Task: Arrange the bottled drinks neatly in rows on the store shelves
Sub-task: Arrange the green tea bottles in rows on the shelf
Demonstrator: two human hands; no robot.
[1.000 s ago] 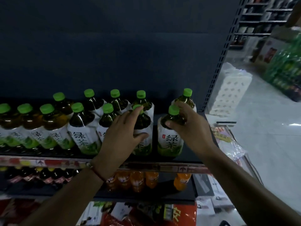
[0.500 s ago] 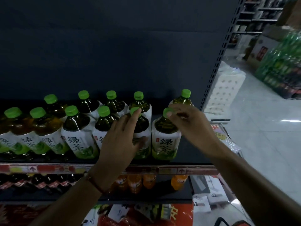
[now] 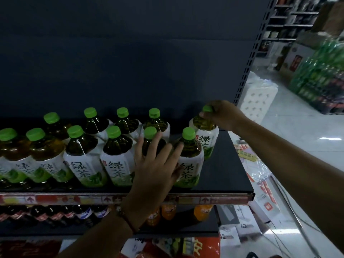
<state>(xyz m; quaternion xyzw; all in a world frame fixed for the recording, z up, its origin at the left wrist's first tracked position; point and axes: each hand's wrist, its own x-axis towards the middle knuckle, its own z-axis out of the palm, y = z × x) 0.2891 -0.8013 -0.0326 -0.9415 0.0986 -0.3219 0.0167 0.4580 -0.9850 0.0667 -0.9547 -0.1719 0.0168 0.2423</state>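
Green-capped tea bottles with white labels stand in two rows on a dark shelf (image 3: pixel 227 175). My left hand (image 3: pixel 156 170) lies flat, fingers spread, against a front-row bottle (image 3: pixel 150 134) and touches the front-row end bottle (image 3: pixel 189 159) beside it. My right hand (image 3: pixel 221 114) is closed around the cap and neck of the back-row end bottle (image 3: pixel 206 138), which stands apart from the rest of the back row, near the shelf's right end.
The shelf below holds dark cola bottles (image 3: pixel 81 214) and orange soda bottles (image 3: pixel 202 211). A perforated upright post (image 3: pixel 247 67) marks the shelf's right end. Wrapped paper rolls (image 3: pixel 258 97) and stacked green bottle packs (image 3: pixel 322 77) stand on the aisle floor.
My right hand has left the front-row end bottle and moved back to grip the cap of the back-row end bottle. My left hand stays on the front row, fingers spread wider.
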